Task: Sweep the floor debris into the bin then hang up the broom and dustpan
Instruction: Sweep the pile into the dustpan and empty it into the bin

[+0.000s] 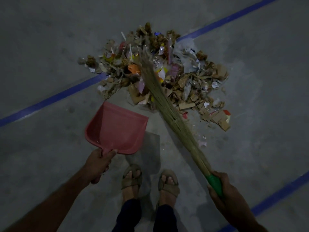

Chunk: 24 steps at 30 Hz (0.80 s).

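Your left hand (98, 164) is gripping the short handle of the pink dustpan (115, 128), fingers curled round it and thumb lying along the top, so the pan is tilting with its open mouth pointing up the frame toward the debris pile (160, 76). Your right hand (222, 190) is clutching the green grip of the grass broom (168, 104), fingers wrapped fully round it. From that hand the broom is slanting up and to the left, and its bristle tips are lying in the middle of the pile, among an orange scrap and some clear plastic. The dustpan is sitting just left of the broom's shaft and close to the near edge of the pile, not touching either as far as can be seen; whether its lip is resting on the floor (50, 56) you cannot tell in this dim light, though a shadow is falling beneath it. The pile itself is spreading across the concrete floor as torn cardboard, paper, wrappers and dry leaves, and it is covering part of a blue painted line (50, 99) running diagonally. A second blue line (274, 196) is crossing the lower right corner. Your sandalled feet (148, 180) are standing between your two forearms, below the dustpan.
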Each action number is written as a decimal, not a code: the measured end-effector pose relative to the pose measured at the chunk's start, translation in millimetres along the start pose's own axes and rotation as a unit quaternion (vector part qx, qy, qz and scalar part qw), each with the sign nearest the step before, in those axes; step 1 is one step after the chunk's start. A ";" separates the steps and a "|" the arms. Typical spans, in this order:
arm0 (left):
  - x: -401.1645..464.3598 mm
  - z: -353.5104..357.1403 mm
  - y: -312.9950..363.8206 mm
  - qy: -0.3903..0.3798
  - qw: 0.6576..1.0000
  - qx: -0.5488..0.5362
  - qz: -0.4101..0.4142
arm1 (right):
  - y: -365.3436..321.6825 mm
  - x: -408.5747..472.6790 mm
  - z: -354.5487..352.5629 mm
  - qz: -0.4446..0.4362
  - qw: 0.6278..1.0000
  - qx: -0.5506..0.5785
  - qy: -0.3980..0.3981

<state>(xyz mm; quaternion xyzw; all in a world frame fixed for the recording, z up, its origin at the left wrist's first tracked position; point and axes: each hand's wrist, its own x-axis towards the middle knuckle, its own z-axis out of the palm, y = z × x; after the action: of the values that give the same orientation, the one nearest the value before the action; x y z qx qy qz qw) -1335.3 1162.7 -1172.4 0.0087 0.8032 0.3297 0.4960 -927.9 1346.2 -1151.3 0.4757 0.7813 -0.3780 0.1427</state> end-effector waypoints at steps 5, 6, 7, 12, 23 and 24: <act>4.5 -0.9 42.3 0.007 0.999 0.034 0.018 | -37.5 23.1 -16.1 0.016 0.999 0.036 0.019; 8.2 0.1 50.9 0.008 0.999 0.036 0.020 | -45.1 29.1 -22.6 0.013 0.999 0.028 0.026; 12.3 1.2 59.2 0.008 0.999 0.042 0.020 | -52.0 35.9 -29.1 0.011 0.999 0.013 0.037; 38.0 10.7 73.0 -0.014 0.999 0.051 0.008 | -71.7 81.7 -52.5 0.031 0.996 -0.069 0.055; 153.7 -21.1 57.2 -0.054 0.982 0.178 -0.018 | -72.3 199.7 -48.9 0.057 0.984 -0.117 0.123; 168.5 -24.7 54.7 -0.055 0.979 0.197 -0.017 | -66.6 211.8 -46.0 0.065 0.981 -0.132 0.124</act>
<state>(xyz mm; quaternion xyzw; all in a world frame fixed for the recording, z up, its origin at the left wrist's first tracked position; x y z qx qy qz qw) -1457.8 1250.0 -1269.0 0.1109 0.8237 0.1553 0.5339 -1085.6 1496.8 -1213.5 0.5456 0.8033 -0.1999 0.1304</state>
